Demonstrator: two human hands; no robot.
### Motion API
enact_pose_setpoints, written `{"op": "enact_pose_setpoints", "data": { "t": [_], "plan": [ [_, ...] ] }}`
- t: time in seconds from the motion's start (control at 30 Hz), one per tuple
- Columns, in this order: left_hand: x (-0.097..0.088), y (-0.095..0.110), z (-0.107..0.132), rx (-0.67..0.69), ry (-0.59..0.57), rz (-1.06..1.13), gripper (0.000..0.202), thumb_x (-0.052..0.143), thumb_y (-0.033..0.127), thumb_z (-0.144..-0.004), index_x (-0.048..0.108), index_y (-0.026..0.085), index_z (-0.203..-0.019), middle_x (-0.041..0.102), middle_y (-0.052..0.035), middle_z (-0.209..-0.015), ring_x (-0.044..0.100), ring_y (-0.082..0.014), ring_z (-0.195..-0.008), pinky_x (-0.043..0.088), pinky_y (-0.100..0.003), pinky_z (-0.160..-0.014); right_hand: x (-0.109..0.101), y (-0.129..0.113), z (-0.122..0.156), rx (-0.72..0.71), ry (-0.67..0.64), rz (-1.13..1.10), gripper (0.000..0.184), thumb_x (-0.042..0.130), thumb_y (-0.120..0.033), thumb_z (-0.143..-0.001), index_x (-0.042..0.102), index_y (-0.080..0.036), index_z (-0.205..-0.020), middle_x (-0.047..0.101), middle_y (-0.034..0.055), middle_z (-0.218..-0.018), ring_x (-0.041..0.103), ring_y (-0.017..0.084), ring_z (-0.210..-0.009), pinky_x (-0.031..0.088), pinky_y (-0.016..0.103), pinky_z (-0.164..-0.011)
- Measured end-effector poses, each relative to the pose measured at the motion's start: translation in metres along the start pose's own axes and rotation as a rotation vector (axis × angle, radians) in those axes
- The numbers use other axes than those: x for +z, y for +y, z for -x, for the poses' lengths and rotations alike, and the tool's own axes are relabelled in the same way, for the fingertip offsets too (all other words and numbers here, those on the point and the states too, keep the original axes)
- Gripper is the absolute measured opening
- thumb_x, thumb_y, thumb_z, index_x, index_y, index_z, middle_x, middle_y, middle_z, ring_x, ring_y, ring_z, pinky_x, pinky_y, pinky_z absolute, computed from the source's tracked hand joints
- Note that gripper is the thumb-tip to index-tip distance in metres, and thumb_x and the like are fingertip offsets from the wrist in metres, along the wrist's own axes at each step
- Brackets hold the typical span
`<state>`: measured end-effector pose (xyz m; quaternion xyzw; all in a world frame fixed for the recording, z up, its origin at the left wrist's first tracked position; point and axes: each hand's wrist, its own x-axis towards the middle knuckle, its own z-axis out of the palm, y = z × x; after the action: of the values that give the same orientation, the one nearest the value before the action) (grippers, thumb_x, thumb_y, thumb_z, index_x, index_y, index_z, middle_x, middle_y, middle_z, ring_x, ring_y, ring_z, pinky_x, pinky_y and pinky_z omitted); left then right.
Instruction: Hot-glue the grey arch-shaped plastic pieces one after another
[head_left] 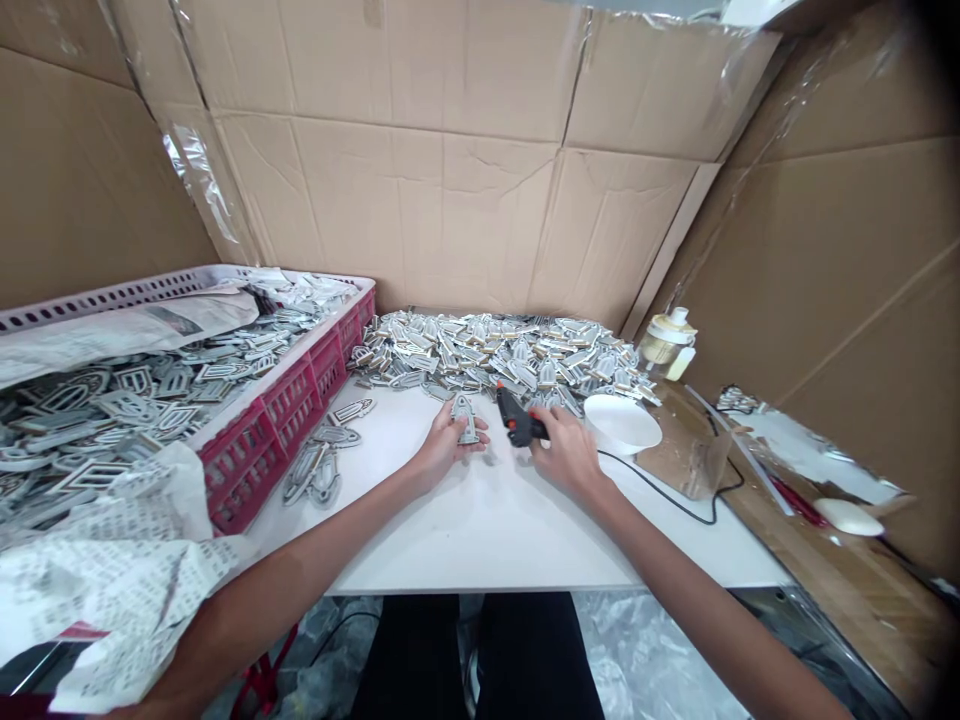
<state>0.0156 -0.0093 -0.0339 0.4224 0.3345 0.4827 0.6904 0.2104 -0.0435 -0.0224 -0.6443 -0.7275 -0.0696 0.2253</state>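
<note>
My left hand (444, 446) pinches a small grey pointed badge piece (466, 416) against the white table (495, 530). My right hand (568, 450) is wrapped round the handle of a black and orange glue gun (516, 416), its nozzle pointing left toward that piece. A black cord (675, 500) trails from the gun to the right. Behind both hands lies a big heap of the same grey badge pieces (502, 355).
A red and white crate (296, 395) full of badge pieces and newspaper stands at the left. A few loose pieces (319, 470) lie beside it. A white bowl (622, 422), a small bottle (667, 342) and cardboard walls surround the table.
</note>
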Motion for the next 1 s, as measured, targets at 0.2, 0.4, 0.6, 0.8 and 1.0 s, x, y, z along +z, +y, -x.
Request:
{"op": "enact_pose_setpoints", "data": {
  "t": [0.2,0.4,0.6,0.8,1.0],
  "plan": [
    [0.001,0.000,0.001,-0.019,0.009,0.006,0.019,0.046,0.015,-0.081,0.042,0.020,-0.100,0.061,-0.0030,-0.077,0.062,-0.0131,-0.061,0.050,-0.028,-0.062,0.005,-0.003,0.003,0.005,0.128,-0.334,0.013,0.053,-0.029,-0.072,0.060,-0.020,-0.077,0.057,0.0030,-0.075,0.053,0.017,-0.069,0.036,0.025,-0.060],
    [0.002,0.001,0.003,-0.029,-0.024,-0.012,0.018,0.046,0.014,-0.080,0.043,0.019,-0.097,0.060,-0.0024,-0.076,0.061,-0.0131,-0.061,0.049,-0.029,-0.062,0.010,-0.013,0.008,-0.035,0.108,-0.388,0.009,0.053,-0.027,-0.071,0.055,-0.019,-0.067,0.050,0.0008,-0.067,0.047,0.014,-0.061,0.033,0.024,-0.056],
    [0.003,0.000,0.004,-0.038,-0.066,-0.024,0.015,0.049,0.017,-0.080,0.042,0.019,-0.093,0.058,-0.0013,-0.074,0.061,-0.0123,-0.061,0.049,-0.027,-0.062,0.010,-0.013,0.008,-0.031,0.079,-0.383,0.011,0.054,-0.026,-0.070,0.050,-0.019,-0.063,0.048,0.0000,-0.067,0.047,0.014,-0.061,0.031,0.023,-0.055],
    [0.003,0.000,0.003,-0.045,-0.062,-0.029,0.014,0.048,0.017,-0.080,0.042,0.019,-0.093,0.058,-0.0013,-0.074,0.060,-0.0117,-0.060,0.048,-0.026,-0.060,0.013,-0.013,0.008,-0.013,0.102,-0.391,0.012,0.055,-0.026,-0.068,0.046,-0.020,-0.062,0.047,-0.0019,-0.064,0.045,0.013,-0.058,0.029,0.024,-0.053],
    [0.003,0.000,0.004,-0.043,-0.069,-0.027,0.013,0.046,0.015,-0.081,0.042,0.018,-0.093,0.058,-0.0015,-0.073,0.060,-0.0114,-0.059,0.047,-0.024,-0.057,0.013,-0.013,0.008,-0.007,0.089,-0.391,0.010,0.054,-0.025,-0.068,0.047,-0.020,-0.065,0.049,-0.0021,-0.065,0.046,0.013,-0.059,0.030,0.024,-0.054]
  ]
}}
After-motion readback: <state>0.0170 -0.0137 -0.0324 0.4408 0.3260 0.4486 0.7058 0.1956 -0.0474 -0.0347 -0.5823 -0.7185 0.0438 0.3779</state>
